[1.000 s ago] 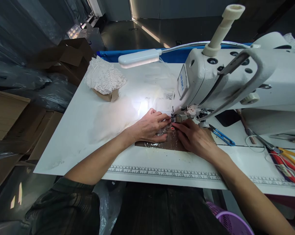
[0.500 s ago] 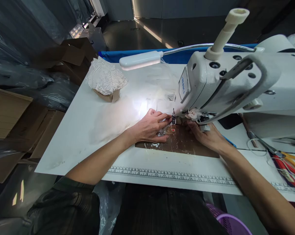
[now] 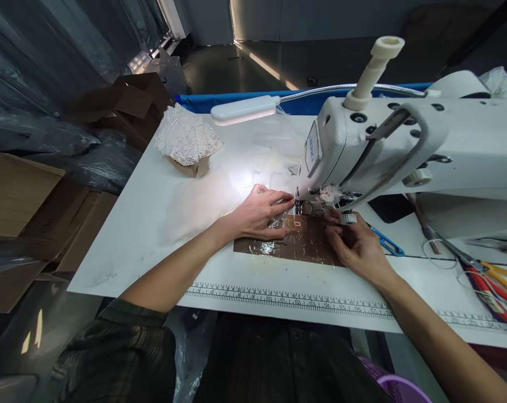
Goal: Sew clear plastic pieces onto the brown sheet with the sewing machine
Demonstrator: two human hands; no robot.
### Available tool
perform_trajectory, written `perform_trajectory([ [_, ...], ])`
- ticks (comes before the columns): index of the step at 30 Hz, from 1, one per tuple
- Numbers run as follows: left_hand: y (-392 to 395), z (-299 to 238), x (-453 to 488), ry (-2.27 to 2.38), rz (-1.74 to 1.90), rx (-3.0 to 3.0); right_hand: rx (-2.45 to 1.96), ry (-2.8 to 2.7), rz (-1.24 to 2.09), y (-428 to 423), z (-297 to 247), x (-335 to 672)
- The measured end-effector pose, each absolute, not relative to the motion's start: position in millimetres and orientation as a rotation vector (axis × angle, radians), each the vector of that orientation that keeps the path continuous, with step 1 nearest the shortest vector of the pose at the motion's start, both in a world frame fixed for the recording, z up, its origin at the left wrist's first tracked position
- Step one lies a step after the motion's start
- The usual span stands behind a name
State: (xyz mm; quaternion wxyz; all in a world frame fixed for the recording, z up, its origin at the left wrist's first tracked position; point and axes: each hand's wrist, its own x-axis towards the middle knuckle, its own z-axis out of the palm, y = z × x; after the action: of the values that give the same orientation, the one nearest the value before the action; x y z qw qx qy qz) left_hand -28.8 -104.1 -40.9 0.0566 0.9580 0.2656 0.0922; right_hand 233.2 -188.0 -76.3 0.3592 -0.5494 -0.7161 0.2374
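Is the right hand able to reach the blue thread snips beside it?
Probably yes: the right hand lies just left of the blue thread snips, with only bare table between them.

Head camera, looking forward and down, close over sewing table [image 3: 152, 224]

Bright pool of lamp light on a dim workroom table

A white bar-shaped lamp on a flexible metal neck [image 3: 245, 109] throws a hard glare patch onto the white tabletop [image 3: 152, 224], washing out the sheer fabric there. The shiny clear-taped brown patch [image 3: 297, 243] glints with small highlights. The dark grey floor [image 3: 257, 61] carries one streak of reflected light. Corners fall into shadow, and the wide lens bends the table edge and the printed ruler strip [image 3: 287, 299]. Focus is fairly sharp throughout.
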Motion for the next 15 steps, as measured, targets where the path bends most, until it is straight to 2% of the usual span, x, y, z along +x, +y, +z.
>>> perform_trajectory([
  [8, -83, -35, -25, 0.782, 0.232, 2.795, -1.382, -1.871, 0.541, -189, -71, 233],
  [12, -64, -16, -22, 0.773, 0.145, 2.642, -1.409, -1.915, 0.480, -192, -67, 230],
  [15, -41, -1, -11, 0.848, 0.211, 2.583, -1.410, -1.938, 0.442, -193, -66, 227],
])
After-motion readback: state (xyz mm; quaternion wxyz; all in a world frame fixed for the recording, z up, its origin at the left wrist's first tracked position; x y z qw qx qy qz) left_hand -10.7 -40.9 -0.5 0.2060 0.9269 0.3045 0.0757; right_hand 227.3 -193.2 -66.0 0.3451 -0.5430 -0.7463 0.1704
